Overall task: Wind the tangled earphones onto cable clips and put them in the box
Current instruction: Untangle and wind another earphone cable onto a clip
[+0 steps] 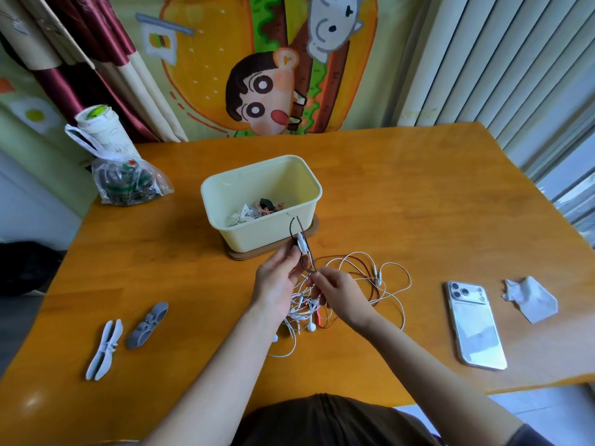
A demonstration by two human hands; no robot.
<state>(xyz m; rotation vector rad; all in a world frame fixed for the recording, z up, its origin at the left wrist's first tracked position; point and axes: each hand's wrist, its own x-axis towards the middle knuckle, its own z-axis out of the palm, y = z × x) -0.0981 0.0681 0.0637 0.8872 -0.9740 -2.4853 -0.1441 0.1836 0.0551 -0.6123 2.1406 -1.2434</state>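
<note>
Earphones [322,304]: a tangle of white and dark red cables is spread on the table [418,194], directly under both hands and trailing to the right of them.
Dark strand [309,262]: lifted out of the tangle and stretched between the two hands, with a loop standing above the left fingertips.
Left hand [278,281]: raised over the tangle, and a small white piece [301,243] on the dark strand is pinched between thumb and fingertips. Whether it is a clip or a remote cannot be told.
Right hand [338,291]: held just beside the left hand with fingers curled, and the dark strand is pinched at its fingertips, below the white piece.
Box [267,233]: a pale yellow tub, set on a brown lid just beyond the left hand. Bundled earphones are seen at its bottom.
Cable clips: a white one [104,349] and a grey one [146,326] are laid side by side, well left of the left hand.
Phone [473,326]: laid back-up, well right of the right hand.
Tissue [531,300]: crumpled, just past the phone.
</note>
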